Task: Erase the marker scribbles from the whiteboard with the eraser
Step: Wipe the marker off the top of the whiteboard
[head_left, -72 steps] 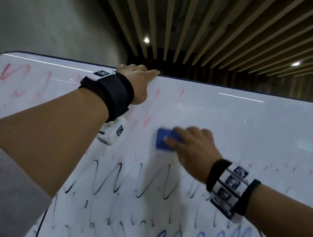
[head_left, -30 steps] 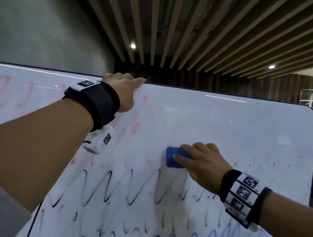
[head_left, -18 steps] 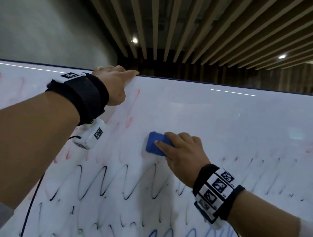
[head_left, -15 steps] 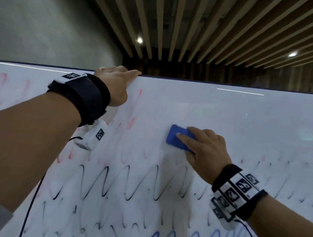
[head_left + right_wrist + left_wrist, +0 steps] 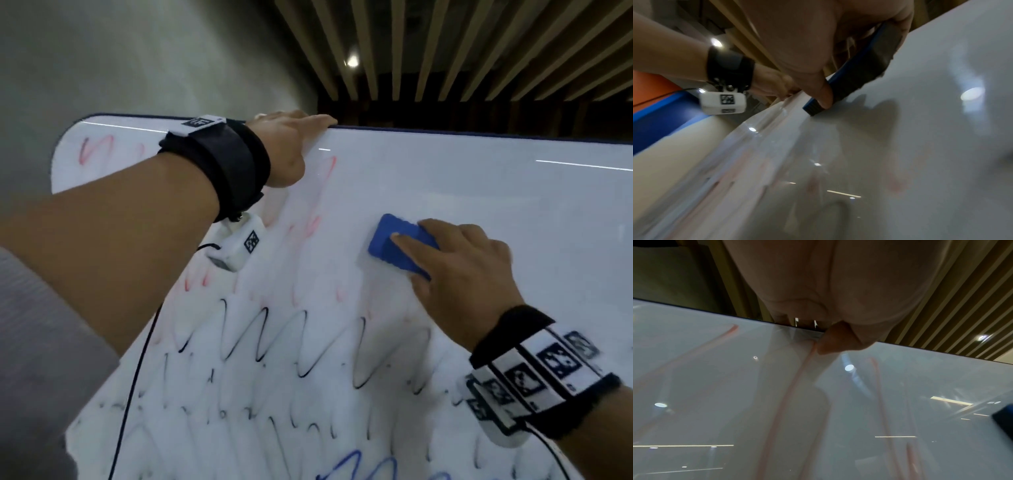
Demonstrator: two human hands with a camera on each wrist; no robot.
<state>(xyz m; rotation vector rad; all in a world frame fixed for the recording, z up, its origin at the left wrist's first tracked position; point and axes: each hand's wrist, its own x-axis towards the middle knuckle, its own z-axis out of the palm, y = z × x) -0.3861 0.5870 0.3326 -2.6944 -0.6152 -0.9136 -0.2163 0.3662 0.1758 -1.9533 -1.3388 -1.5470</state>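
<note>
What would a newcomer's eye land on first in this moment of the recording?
Probably the blue eraser, pressed flat to the whiteboard under the right hand, right of centre. Next, the bold black zigzag scribbles below it, with faint red scribbles to its left and blue scribbles at the bottom edge. Up top, the left hand grips the board's upper rim.

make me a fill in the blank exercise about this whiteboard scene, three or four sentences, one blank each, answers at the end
1. The right hand presses a ____ eraser against the whiteboard.
2. The left hand holds the board's ____ edge.
3. The zigzag scribbles just below the eraser are ____ in colour.
4. The faint scribbles near the board's upper left corner are ____.

Missing words: blue; top; black; red
</note>
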